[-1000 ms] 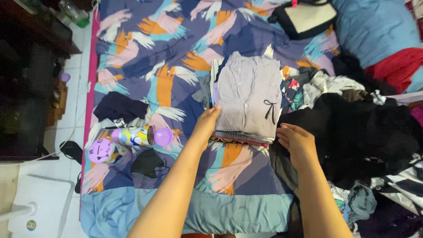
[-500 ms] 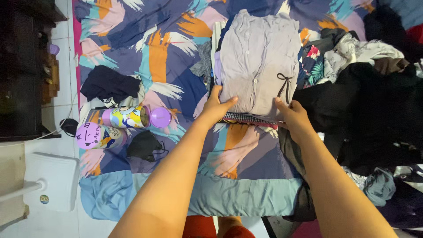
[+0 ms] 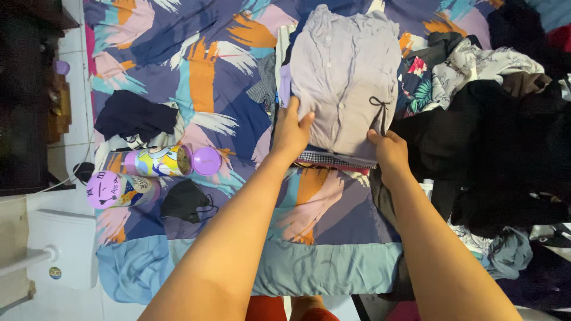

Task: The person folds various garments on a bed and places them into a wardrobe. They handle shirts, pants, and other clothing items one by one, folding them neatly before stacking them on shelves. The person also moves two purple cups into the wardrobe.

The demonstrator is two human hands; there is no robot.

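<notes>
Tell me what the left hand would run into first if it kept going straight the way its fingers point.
The left hand already rests on the folded grey button-up shirt; going on, it would likely just slide along that shirt.

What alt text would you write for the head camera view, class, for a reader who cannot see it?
Two bare hands, left hand and right hand, press on the near edge of a folded grey shirt topping a small stack on a patterned bedspread. Dark clothes lie heaped right; two colourful cans and a black face mask lie left.
</notes>
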